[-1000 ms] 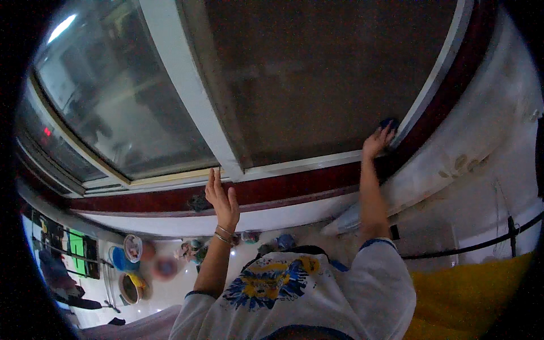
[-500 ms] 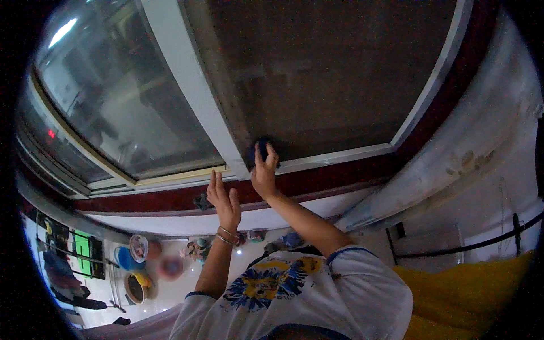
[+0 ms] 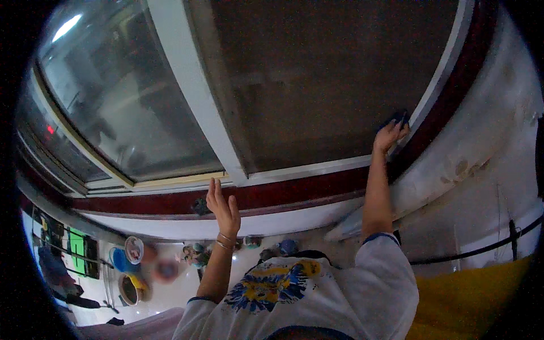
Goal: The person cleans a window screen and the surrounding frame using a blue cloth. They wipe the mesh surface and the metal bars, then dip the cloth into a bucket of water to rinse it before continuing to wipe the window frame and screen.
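My right hand presses a small dark blue pad against the dark mesh window screen, at its lower right corner beside the pale frame. Fingers cover part of the pad, and whether it is sponge or cloth is unclear. My left hand, with bracelets on its wrist, is raised in front of the dark red sill. Its fingers are straight and it holds nothing. Just left of it, a dark grey crumpled clump lies on the sill.
Sliding glass fills the left of the window, behind a pale upright bar. Down on the floor at left are a blue bucket and a brown tub. Yellow fabric hangs at lower right, near a black rail.
My right hand has moved with the pad from the screen's lower left corner across to its lower right corner. My left hand stays nearly in place, fingers still stretched.
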